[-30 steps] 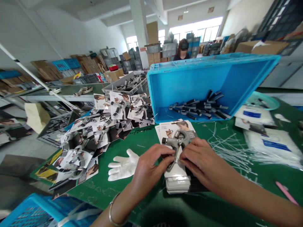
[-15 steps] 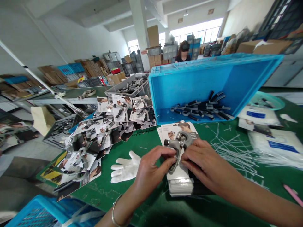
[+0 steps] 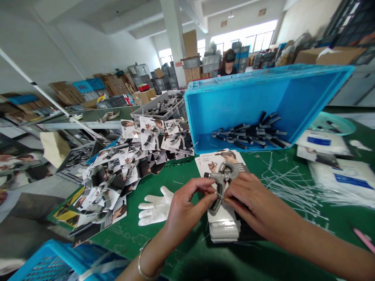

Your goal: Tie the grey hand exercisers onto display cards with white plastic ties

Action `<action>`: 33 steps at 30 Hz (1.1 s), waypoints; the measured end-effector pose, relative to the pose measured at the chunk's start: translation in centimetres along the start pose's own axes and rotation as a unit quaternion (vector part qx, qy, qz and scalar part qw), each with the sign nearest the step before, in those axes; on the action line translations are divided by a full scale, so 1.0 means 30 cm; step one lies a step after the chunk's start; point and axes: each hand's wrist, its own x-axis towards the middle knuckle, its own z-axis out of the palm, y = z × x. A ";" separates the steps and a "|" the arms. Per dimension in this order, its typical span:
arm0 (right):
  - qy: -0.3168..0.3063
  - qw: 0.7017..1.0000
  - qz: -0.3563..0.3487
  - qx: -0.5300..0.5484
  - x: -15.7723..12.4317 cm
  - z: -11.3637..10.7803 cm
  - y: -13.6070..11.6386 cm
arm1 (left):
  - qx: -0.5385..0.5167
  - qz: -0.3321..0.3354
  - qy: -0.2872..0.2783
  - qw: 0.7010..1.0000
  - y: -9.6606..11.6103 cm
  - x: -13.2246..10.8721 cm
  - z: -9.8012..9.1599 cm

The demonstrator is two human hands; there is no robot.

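Observation:
A grey and black hand grip strengthener (image 3: 217, 191) lies on the top printed card (image 3: 224, 212) of a stack. My left hand (image 3: 190, 203) is at its left handle, thumb and forefinger pinched on a thin white cable tie that is mostly hidden. From the other side, my right hand (image 3: 249, 199) is closed at the same tie, its fingertips between the two handles and its knuckles over the right handle. Left of my hands, a white glove (image 3: 156, 207) lies flat on the green table (image 3: 125, 238).
A blue crate (image 3: 234, 93) tipped on its side holds several grip strengtheners (image 3: 252, 132). Loose cable ties (image 3: 293, 187) and plastic bags (image 3: 342, 181) are at the right. Carded grips (image 3: 129, 164) pile up at the left. A person (image 3: 227, 64) is behind the crate.
My left fingertips have shifted slightly at the left handle. The grip strengthener and my right hand stay almost in place, and the view moves a little.

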 end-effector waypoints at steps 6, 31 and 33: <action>0.002 1.000 -0.003 0.004 0.004 0.004 0.001 | 0.065 0.054 -0.030 0.996 0.014 0.001 0.005; -0.010 1.000 -0.023 0.004 -0.002 0.004 0.022 | 0.057 0.040 -0.053 0.996 0.035 0.033 -0.019; -0.011 1.000 -0.023 0.002 -0.002 0.003 0.021 | 0.051 0.035 -0.054 0.997 0.038 0.034 -0.025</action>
